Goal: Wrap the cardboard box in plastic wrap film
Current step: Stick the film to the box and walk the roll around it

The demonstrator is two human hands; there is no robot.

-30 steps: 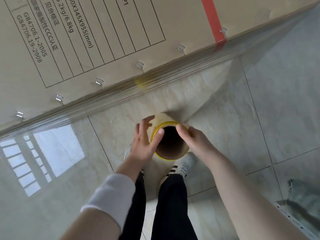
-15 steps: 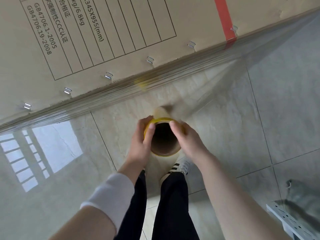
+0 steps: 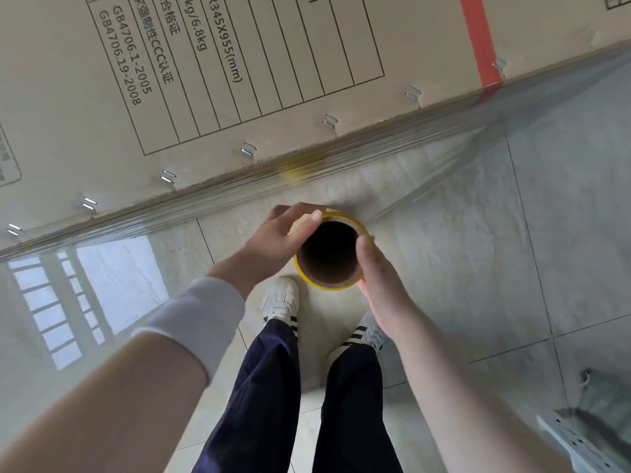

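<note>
Glossy pale floor tiles (image 3: 444, 268) are reflecting a window. One stapled cardboard box (image 3: 239, 63) is standing ahead, film (image 3: 444, 158) stretching off one roll (image 3: 329, 285). The left hand (image 3: 273, 240) and right hand (image 3: 379, 278) are both clasping that roll.

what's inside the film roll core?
The film roll core looks empty near its yellow rim; deeper down it is just dark, so the bottom cannot be seen. The left hand and right hand grip its rim.
</note>
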